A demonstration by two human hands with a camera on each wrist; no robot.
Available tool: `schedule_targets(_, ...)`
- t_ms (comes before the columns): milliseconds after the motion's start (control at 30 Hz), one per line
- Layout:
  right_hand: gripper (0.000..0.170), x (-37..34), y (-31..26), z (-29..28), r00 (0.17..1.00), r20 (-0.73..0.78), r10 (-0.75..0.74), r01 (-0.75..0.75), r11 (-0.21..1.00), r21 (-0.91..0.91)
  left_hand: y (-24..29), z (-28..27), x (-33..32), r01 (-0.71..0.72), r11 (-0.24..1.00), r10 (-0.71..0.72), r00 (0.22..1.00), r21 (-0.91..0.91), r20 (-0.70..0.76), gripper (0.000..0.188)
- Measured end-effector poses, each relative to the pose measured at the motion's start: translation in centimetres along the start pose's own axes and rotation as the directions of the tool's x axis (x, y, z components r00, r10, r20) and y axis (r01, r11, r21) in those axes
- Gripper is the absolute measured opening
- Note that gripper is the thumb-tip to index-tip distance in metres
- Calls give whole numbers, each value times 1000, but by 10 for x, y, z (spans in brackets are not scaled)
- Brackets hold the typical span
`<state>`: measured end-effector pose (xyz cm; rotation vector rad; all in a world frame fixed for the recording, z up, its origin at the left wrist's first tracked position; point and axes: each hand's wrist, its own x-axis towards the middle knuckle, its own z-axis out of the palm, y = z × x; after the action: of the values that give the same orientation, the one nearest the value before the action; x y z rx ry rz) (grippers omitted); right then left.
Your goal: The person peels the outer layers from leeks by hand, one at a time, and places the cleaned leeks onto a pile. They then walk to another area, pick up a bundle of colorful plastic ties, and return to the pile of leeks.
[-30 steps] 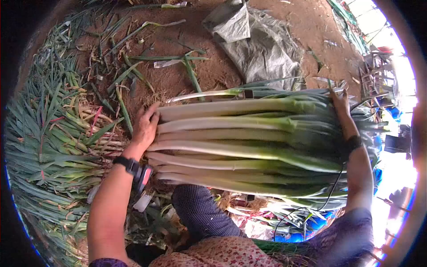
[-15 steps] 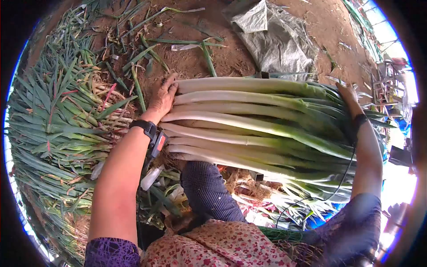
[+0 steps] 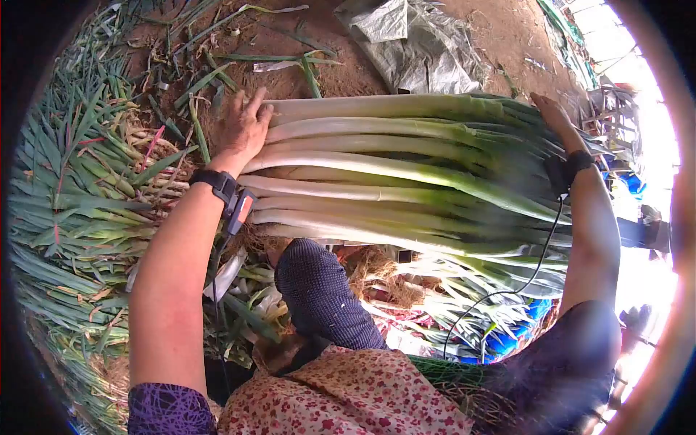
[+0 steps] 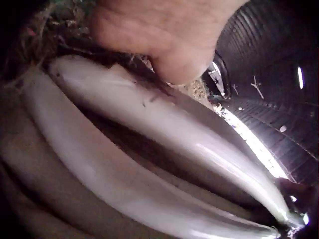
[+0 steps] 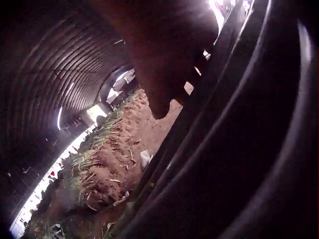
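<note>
A wide bundle of leeks (image 3: 377,170) lies crosswise before me, white stems to the left and green leaves to the right. My left hand (image 3: 243,132) presses at the far corner of the root ends, its fingers extended. In the left wrist view the thumb side of that hand (image 4: 169,35) hangs close over the white stems (image 4: 139,124). At the leafy end my right hand (image 3: 554,116) rests along the far side, fingers stretched out. The right wrist view is dark, with the hand (image 5: 164,64) beside the leaves (image 5: 214,114).
A heap of leafy green stalks (image 3: 80,203) spreads along the left. Behind the bundle, a grey sheet (image 3: 428,51) and loose leaves (image 3: 308,76) lie on bare soil. More leeks with tangled roots (image 3: 384,279) lie nearer me, beside my knee (image 3: 319,290). A black cable (image 3: 500,291) trails from my right wrist.
A thin leek that stuck out along the bundle's far side no longer shows apart from it. The bundle sits higher in view, as do the knee and ground. Both hands stay at its ends.
</note>
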<state>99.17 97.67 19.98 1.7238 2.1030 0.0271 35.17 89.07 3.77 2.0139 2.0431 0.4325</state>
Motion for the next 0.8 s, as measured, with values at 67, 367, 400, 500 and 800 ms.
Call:
schedule_targets(67,39,-1,4,2,989,-82,-124,117,989,-87,12,-6,-6,-41,999,41,999,-18,-2,46)
schedule_targets(367,44,11,8,-19,966,213,-147,190,962,-198,-4,-10,1,24,993,-29,999,-113,-42,42)
schedule_targets(400,43,13,15,-12,970,178,-164,199,960,-197,-11,-9,3,24,991,-29,999,-134,-40,41)
schedule_targets(500,40,8,18,-13,977,104,-186,202,964,-172,-26,-1,9,-79,959,36,986,-272,-160,38)
schedule_targets(800,36,1,-65,-63,985,46,-166,164,985,48,-6,-1,14,-182,961,144,973,-209,-181,38)
